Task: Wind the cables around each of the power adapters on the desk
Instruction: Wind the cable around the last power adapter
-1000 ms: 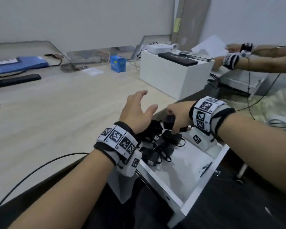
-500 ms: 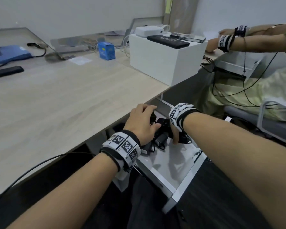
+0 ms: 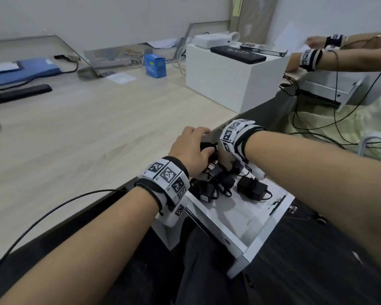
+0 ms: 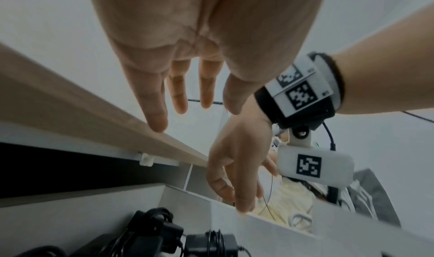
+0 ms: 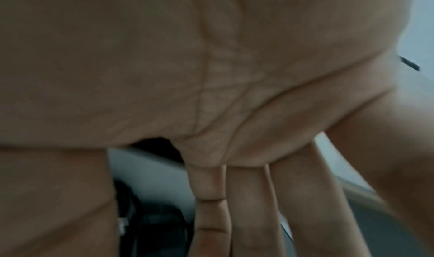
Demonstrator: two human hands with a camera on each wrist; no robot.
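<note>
Several black power adapters (image 3: pixel 252 188) with cables wound round them lie in an open white drawer (image 3: pixel 246 227) under the desk edge. My left hand (image 3: pixel 194 139) hovers over the back of the drawer; the left wrist view shows its fingers (image 4: pixel 155 116) straight and empty. My right hand (image 3: pixel 226 160) points down into the drawer beside it, fingers loosely extended (image 4: pixel 237 186) and holding nothing. More adapters (image 4: pixel 159 233) lie below both hands. In the right wrist view the palm fills the frame, with a dark adapter (image 5: pixel 155 224) behind the fingers.
The wooden desk (image 3: pixel 75 150) stretches left and back, bearing a white box (image 3: pixel 229 80), a small blue box (image 3: pixel 155 66), a blue folder (image 3: pixel 24 70) and a black bar (image 3: pixel 18 94). A black cable (image 3: pixel 53 208) crosses the desk's front edge. Another person's hands (image 3: pixel 310 59) work at the far right.
My right hand lowered the black adapter it held into the drawer and let go. My left hand dropped from above the desk edge down over the drawer.
</note>
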